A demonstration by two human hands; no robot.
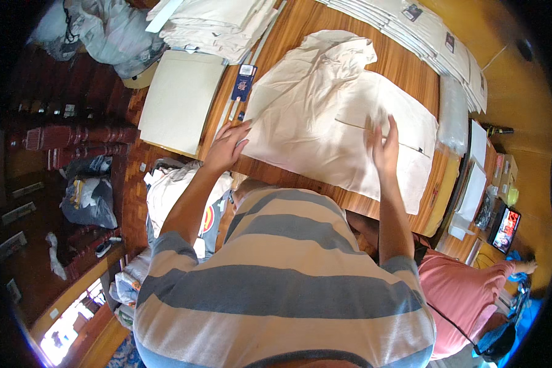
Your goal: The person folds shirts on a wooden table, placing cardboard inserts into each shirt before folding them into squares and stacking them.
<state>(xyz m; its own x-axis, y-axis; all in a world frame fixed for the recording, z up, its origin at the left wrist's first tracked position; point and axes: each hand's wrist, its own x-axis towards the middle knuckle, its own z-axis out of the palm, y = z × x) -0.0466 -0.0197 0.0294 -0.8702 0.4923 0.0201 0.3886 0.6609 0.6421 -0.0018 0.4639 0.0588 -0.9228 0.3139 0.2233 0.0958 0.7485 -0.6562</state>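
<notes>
A cream cloth garment (300, 122) lies spread on the wooden table (405, 46), its far part bunched and wrinkled. Near its right side runs a straight slit or seam, like a pocket opening. My left hand (228, 144) rests at the garment's left corner by the table's near edge, fingers spread. Over the right part of the cloth is my right hand (385, 147), fingers apart and holding nothing; whether it touches the fabric I cannot tell. A dark blue tag (243, 83) lies on the table beyond my left hand.
Folded cream garments (214, 27) are piled at the far left, beside a pale flat board (181, 101). More folded garments (435, 40) line the far right edge, near clear plastic packets (452, 116). Another person in a pink shirt (460, 294) is close at my right.
</notes>
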